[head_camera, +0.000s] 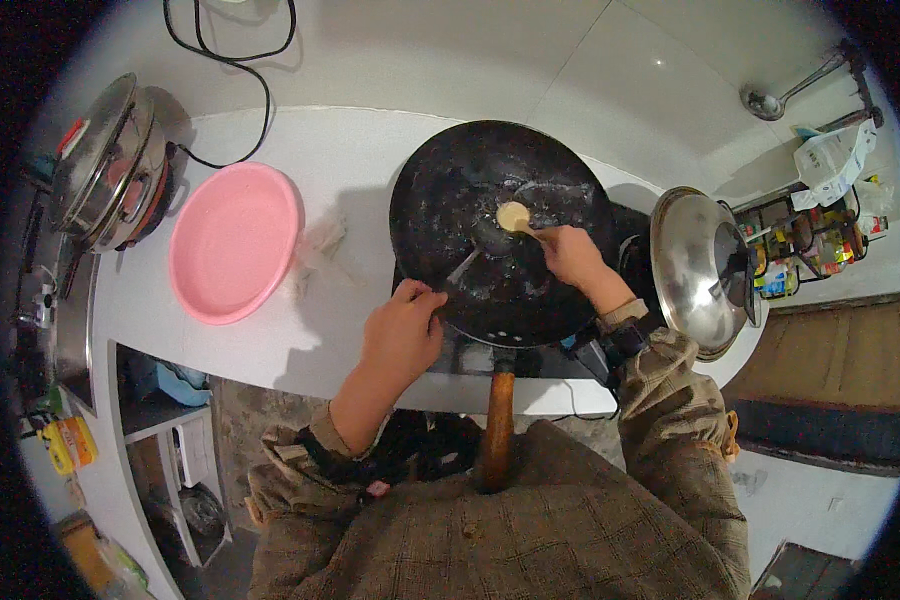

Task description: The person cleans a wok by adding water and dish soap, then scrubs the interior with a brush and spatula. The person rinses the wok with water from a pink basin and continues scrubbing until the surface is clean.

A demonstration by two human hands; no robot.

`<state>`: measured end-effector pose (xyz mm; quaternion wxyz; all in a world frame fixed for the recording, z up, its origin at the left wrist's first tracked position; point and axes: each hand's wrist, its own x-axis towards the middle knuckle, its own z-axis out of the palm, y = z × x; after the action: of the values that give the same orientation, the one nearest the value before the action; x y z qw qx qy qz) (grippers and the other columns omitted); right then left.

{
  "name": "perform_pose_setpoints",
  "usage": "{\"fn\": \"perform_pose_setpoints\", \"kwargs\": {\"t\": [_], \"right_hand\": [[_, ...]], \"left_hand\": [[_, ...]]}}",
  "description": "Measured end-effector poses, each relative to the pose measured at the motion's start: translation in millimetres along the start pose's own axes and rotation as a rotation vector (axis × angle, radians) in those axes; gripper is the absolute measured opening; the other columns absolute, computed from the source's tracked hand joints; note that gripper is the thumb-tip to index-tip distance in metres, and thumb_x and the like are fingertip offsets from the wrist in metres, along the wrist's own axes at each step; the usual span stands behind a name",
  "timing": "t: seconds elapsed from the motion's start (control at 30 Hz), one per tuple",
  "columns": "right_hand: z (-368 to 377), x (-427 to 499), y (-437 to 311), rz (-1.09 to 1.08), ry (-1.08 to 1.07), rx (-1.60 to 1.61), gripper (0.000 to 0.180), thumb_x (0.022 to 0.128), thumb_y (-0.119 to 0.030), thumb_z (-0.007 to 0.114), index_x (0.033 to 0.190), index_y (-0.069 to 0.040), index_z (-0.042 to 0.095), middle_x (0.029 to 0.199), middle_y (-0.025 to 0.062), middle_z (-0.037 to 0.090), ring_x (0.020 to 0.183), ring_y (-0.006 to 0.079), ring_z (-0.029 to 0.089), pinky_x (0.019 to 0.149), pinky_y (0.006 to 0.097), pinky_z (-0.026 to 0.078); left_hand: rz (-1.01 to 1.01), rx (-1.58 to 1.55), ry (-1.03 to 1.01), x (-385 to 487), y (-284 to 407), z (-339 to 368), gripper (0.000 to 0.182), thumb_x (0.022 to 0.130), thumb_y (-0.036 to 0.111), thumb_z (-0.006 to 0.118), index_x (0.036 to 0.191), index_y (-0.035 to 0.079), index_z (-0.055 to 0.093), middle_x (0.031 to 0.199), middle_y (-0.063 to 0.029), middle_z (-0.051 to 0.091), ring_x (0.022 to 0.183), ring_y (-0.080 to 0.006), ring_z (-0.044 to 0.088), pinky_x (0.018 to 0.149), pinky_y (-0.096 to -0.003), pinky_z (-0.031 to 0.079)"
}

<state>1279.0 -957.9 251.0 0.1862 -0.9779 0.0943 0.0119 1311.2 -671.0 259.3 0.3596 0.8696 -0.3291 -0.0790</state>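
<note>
A black wok (pixel 450 187) with a wooden handle (pixel 499 420) rests on the dark cooktop (pixel 465 360), its handle pointing at my body. Over the middle of the wok, my right hand (pixel 574 259) grips a pale, round-ended utensil (pixel 513 217) that looks like a wooden spoon. My left hand (pixel 405 326) is at the wok's near left rim with its fingers curled together. A pale streak (pixel 463 266) runs from near those fingertips into the wok; whether it is a held tool or a reflection is unclear.
Left of the wok are a pink plastic basin (pixel 232 244) and a clear plastic bag (pixel 319 255). Stacked pots (pixel 112 172) stand farther left. A domed steel lid (pixel 697 274) leans at the right, near a rack of bottles and packets (pixel 810 240). A ladle (pixel 769 101) hangs on the wall.
</note>
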Motion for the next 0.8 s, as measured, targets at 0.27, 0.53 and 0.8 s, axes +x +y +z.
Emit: {"fn": "perform_pose_setpoints", "kwargs": {"t": [0.27,0.53,0.8], "right_hand": [[0,-11,5,0.163,0.032,-0.083,0.021,0.078,-0.012,0.057,0.096,-0.010,0.068,0.083,0.0193,0.064,0.077,0.0347,0.063,0.069,0.0390,0.051],[1,-6,-3,0.099,-0.095,0.100,0.027,0.074,-0.006,0.057,0.099,-0.009,0.067,0.081,0.0200,0.063,0.076,0.0332,0.064,0.070,0.0376,0.051],[-6,-16,-20,0.019,-0.197,0.402,0.022,0.079,-0.003,0.057,0.099,-0.006,0.067,0.082,0.0147,0.066,0.073,0.0188,0.062,0.068,0.0303,0.048]], "left_hand": [[0.054,0.008,0.060,2,-6,-1,0.025,0.071,0.006,0.058,0.095,0.010,0.066,0.096,-0.0071,0.058,0.075,-0.0292,0.061,0.065,-0.0391,0.050],[0.051,0.001,0.069,5,-7,-1,0.025,0.070,0.007,0.057,0.094,0.010,0.066,0.095,-0.0071,0.059,0.074,-0.0289,0.061,0.065,-0.0397,0.050],[0.039,-0.007,0.044,8,-8,-2,0.026,0.070,0.007,0.058,0.095,0.010,0.066,0.095,-0.0073,0.059,0.074,-0.0292,0.061,0.065,-0.0397,0.050]]}}
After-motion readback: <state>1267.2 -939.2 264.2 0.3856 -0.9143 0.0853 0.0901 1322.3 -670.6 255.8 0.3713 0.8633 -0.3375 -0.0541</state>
